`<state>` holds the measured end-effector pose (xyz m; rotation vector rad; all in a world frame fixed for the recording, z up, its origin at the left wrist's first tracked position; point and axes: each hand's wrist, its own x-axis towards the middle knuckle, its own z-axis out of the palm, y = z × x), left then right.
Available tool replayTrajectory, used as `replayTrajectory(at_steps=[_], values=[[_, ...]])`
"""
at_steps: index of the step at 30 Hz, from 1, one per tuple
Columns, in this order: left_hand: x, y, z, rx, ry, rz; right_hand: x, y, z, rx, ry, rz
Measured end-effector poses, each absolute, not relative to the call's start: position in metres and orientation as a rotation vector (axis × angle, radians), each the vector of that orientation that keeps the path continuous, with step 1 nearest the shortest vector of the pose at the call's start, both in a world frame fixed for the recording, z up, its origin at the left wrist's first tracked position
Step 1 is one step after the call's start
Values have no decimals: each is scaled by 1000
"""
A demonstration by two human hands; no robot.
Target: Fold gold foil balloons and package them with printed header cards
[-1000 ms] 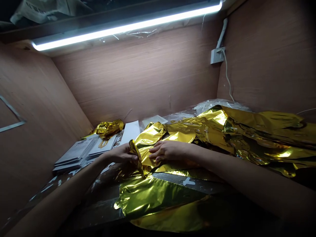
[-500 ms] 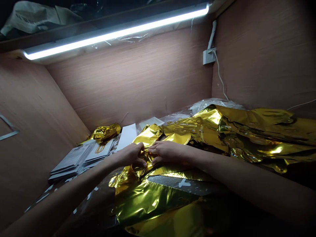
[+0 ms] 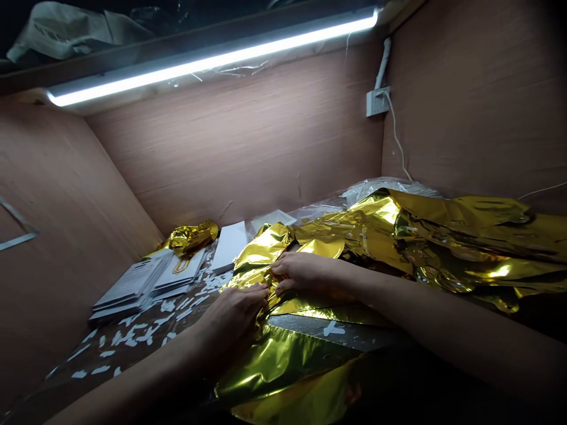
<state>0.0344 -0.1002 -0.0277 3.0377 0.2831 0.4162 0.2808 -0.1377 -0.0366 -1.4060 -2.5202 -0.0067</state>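
Note:
A folded piece of gold foil [image 3: 259, 265] lies on the dark table in front of me. My left hand [image 3: 234, 316] lies flat on the foil with its fingers stretched out, pressing it down. My right hand [image 3: 303, 273] rests on the same piece just to the right, fingers extended, fingertips close to those of the left hand. More gold foil [image 3: 283, 366] spreads over the table's near edge below my arms.
A big heap of crumpled gold foil [image 3: 443, 236] fills the right side. White card packs [image 3: 146, 280] are stacked at the left, a small gold foil bundle [image 3: 190, 236] behind them. White paper scraps [image 3: 133, 333] litter the table. Wooden walls enclose the booth.
My left hand let the raised foil edge down and moved toward me; it now lies flat on the foil. The right hand has stayed put.

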Motion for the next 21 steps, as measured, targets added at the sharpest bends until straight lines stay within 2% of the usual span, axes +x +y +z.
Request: replayTrajectory(at_steps=[8,21], values=[[25,-93,-31,3072,191,263,275,-146,-22,-1629,-2254,129],[41,-76,-40,2988,212,237,277,-139,-36,-1539,-2167,257]])
